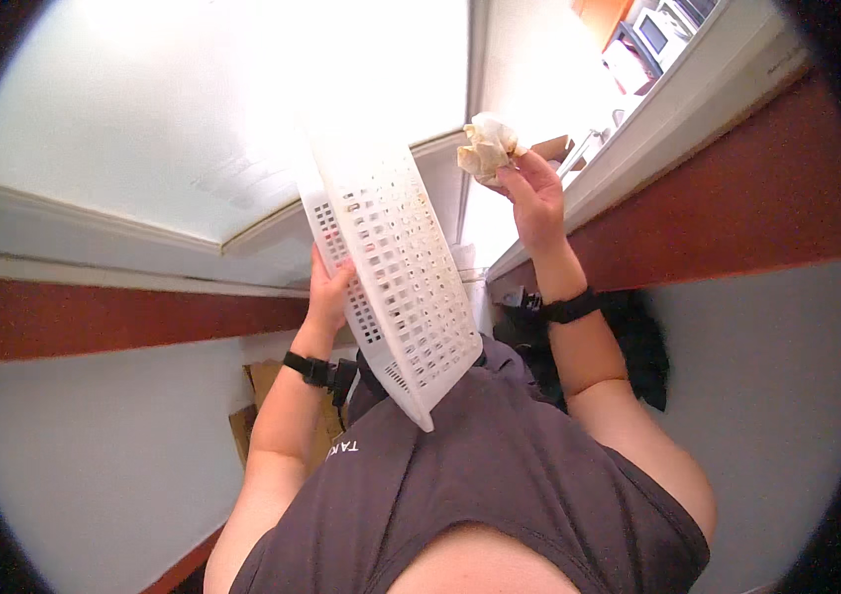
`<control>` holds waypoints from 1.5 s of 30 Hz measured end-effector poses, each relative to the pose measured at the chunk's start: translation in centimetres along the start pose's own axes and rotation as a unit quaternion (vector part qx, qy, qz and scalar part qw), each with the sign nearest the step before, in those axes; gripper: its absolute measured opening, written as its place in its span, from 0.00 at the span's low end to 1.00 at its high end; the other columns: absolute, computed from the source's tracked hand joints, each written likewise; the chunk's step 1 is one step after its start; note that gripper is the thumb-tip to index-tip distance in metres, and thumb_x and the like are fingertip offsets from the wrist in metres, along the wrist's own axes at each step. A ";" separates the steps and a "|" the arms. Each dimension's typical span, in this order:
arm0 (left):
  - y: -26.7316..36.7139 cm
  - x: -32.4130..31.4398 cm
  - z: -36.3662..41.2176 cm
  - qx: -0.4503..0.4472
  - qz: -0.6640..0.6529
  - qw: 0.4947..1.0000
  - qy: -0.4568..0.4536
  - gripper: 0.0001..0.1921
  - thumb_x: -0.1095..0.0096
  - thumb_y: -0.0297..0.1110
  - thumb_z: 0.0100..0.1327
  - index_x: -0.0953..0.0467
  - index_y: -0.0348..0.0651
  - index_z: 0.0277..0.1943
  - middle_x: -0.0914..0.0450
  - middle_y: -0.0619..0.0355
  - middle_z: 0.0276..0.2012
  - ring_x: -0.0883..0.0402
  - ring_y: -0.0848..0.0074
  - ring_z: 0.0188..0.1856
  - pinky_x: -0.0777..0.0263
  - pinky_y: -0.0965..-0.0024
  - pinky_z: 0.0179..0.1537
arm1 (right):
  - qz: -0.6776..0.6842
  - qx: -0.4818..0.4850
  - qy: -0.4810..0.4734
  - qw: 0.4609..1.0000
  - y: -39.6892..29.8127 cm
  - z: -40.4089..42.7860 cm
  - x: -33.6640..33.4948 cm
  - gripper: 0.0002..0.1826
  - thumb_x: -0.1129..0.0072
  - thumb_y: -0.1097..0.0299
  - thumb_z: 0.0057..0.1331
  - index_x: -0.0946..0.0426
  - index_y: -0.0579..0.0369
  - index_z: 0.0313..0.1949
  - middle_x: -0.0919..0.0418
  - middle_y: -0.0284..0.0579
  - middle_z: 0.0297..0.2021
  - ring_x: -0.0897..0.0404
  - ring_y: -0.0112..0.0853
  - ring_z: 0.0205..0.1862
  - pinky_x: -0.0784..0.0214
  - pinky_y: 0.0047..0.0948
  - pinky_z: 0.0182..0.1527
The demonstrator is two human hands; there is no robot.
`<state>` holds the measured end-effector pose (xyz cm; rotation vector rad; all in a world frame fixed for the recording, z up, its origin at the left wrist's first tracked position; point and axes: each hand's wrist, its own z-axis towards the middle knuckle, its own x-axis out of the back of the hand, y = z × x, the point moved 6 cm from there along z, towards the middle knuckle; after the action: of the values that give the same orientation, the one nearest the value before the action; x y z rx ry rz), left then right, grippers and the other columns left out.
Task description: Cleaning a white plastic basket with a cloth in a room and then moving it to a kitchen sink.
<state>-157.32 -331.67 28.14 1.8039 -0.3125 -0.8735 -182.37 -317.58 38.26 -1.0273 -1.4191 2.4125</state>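
Observation:
My left hand (329, 288) grips one side of a white perforated plastic basket (409, 275). The basket is tilted up on edge, with its near corner against the front of my dark shirt. Small brownish specks show on its lattice. In my right hand (536, 197) is a crumpled, stained piece of paper or tissue (491, 148), pinched between the thumb and fingers. It is held up to the right of the basket, apart from it. The far end of the basket fades into glare.
A white-framed panel or window (131, 148) fills the upper left. At the upper right a light shelf or counter (695, 96) bears several boxes and devices. Brown bands (718, 185) run along the walls. Cardboard (264, 379) stands low behind my left arm, and a black item (632, 341) behind my right.

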 end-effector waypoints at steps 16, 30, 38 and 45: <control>1.5 -2.3 10.5 -0.054 0.227 0.972 -0.035 0.25 0.58 0.18 0.56 0.47 0.35 0.59 0.28 0.49 0.48 0.23 0.71 0.44 0.26 0.74 0.40 | -0.223 -0.047 0.266 0.937 3.5 -5.0 5.2 0.14 0.49 0.78 0.63 0.28 0.68 0.48 0.22 0.42 0.40 0.25 0.21 0.39 0.34 0.17 0.43; -2.3 -10.1 27.9 0.344 0.014 0.919 -0.191 0.28 0.48 0.37 0.53 0.37 0.34 0.57 0.27 0.51 0.46 0.27 0.65 0.49 0.34 0.65 0.50 | -0.285 -0.086 0.341 0.892 7.1 5.6 15.0 0.17 0.51 0.78 0.63 0.29 0.65 0.52 0.22 0.42 0.43 0.25 0.20 0.42 0.34 0.18 0.44; 0.8 -15.9 43.2 0.000 0.140 0.962 -0.233 0.47 0.44 0.29 0.45 0.59 0.35 0.68 0.43 0.47 0.62 0.40 0.68 0.61 0.46 0.68 0.60 | -0.636 0.064 0.172 0.749 8.3 26.3 18.2 0.14 0.46 0.74 0.58 0.23 0.54 0.45 0.22 0.44 0.35 0.21 0.37 0.35 0.29 0.30 0.34; 3.9 -21.5 56.2 -0.104 0.205 0.957 -0.177 0.49 0.45 0.29 0.43 0.63 0.36 0.69 0.50 0.46 0.66 0.47 0.65 0.66 0.55 0.66 0.65 | -0.778 0.081 0.022 0.622 19.8 48.4 22.9 0.05 0.48 0.70 0.56 0.25 0.56 0.30 0.24 0.42 0.28 0.24 0.39 0.28 0.33 0.38 0.29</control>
<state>-210.41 -360.21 30.70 1.3160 -0.7669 -0.8890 -226.19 -352.17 26.30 0.3195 -1.0980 1.0419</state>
